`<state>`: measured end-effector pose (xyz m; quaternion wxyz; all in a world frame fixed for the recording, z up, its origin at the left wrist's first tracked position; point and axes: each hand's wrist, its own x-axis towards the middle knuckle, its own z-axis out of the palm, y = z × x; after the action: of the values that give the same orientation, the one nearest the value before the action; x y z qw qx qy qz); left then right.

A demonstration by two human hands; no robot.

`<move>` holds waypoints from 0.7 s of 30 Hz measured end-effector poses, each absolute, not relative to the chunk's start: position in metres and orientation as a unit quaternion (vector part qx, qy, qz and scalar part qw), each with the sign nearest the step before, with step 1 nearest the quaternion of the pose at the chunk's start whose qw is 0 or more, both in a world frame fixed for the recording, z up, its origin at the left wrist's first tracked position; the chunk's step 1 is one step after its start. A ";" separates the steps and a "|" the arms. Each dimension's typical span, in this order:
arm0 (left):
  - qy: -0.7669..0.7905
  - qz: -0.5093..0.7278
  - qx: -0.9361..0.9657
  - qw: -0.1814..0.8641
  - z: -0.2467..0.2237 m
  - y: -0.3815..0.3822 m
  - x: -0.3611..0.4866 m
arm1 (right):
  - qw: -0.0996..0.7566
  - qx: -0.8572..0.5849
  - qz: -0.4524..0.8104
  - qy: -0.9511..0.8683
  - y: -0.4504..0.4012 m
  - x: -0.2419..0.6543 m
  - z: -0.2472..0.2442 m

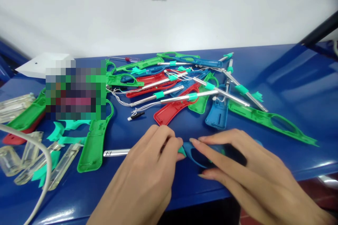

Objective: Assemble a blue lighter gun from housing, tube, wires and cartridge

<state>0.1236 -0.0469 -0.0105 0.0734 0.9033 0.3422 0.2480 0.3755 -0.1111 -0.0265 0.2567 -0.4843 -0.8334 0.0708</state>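
Note:
My left hand is closed around a silver metal tube, whose slotted end sticks out to the left. A turquoise piece shows between its thumb and finger. Against it lies a blue plastic handle shell with an open loop. My right hand holds this shell, thumb and fingers on either side of the loop. The fingers and palm hide much of the shell and the tube's inner end. Just left of the tube lies a green handle shell.
Behind my hands are piled red shells, blue shells, green shells and wired metal tubes. Clear plastic tanks and a white cable lie left. A screwdriver rests near the wall. One patch at left is pixelated.

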 end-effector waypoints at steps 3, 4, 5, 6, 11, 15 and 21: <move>0.346 0.243 0.901 0.096 -0.011 -0.048 0.122 | 0.257 -0.486 0.064 -0.833 -0.112 0.377 -0.027; 0.347 0.242 0.900 0.104 -0.011 -0.048 0.122 | 0.256 -0.488 0.062 -0.832 -0.112 0.377 -0.027; 0.350 0.238 0.899 0.113 -0.011 -0.047 0.121 | 0.252 -0.492 0.062 -0.831 -0.112 0.377 -0.027; 0.351 0.235 0.898 0.120 -0.011 -0.046 0.121 | 0.243 -0.499 0.062 -0.829 -0.112 0.376 -0.026; 0.326 0.271 0.902 0.078 -0.012 -0.037 0.118 | 0.204 -0.546 0.072 -0.810 -0.112 0.369 -0.014; 0.325 0.299 0.897 0.024 -0.011 -0.035 0.115 | 0.214 -0.577 0.088 -0.783 -0.106 0.375 0.004; 0.330 0.333 0.883 0.005 -0.002 -0.035 0.110 | 0.151 -0.535 0.272 -0.785 -0.071 0.400 0.042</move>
<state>0.1105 -0.0352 -0.0022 0.0050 0.8832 0.3303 0.3330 0.3995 -0.0706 0.0422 0.1510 -0.5354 -0.7852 0.2721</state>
